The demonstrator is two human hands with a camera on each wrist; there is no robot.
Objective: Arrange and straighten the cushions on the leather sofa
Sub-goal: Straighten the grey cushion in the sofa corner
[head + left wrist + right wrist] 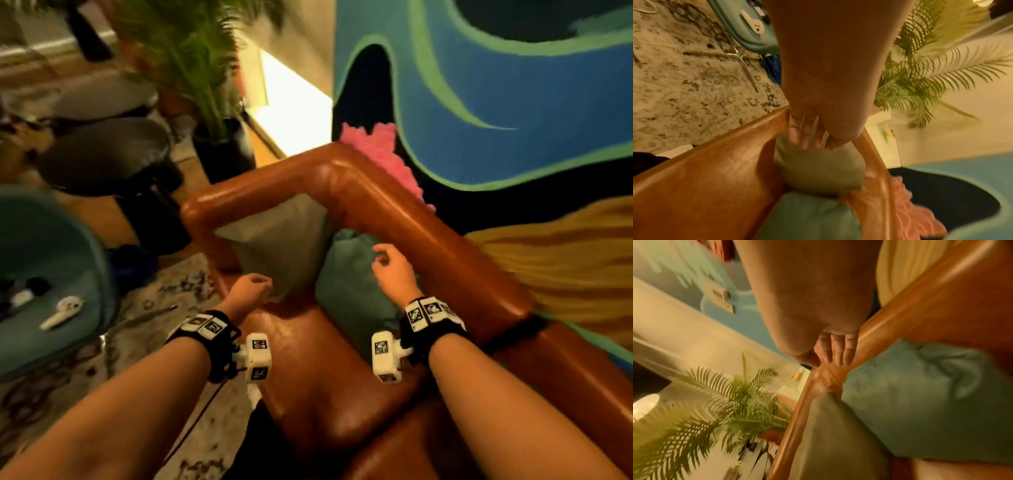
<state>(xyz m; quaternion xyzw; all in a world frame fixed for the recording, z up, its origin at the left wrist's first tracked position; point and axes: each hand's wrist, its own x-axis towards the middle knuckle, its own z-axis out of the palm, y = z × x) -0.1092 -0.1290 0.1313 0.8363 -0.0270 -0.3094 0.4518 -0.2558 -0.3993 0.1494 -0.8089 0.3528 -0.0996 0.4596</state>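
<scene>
Lounge corner, warm dim light, frames motion-blurred. Brown leather sofa (342, 342) with a glossy rolled armrest and backrest meeting at a corner; seat shiny and creased. Behind the backrest a wall mural (513, 85) in blue, green and black, with a pink fluffy thing (380, 150) poking up between wall and sofa. Past the armrest: potted palm (202, 68) in a dark pot, two dark round tables (106, 150), speckled beige rug (171, 291), a teal seat (51, 257) with a white controller (63, 311) on it. Two cushions in the sofa corner: grey cushion (277, 240) leaning upright against the armrest, plump, smooth; teal cushion (349, 287) against the backrest, crumpled and slumped, top edge dented, touching the grey one along one side. Left hand (251, 286) at the grey cushion's lower near corner, fingers loosely curled in the head view, looking straighter in the left wrist view; whether it touches or pinches the fabric, cannot tell. Right hand (390, 265) above the teal cushion's top, fingers relaxed and slightly spread, holding nothing. Both wrists wear black bands with white tagged camera blocks.
</scene>
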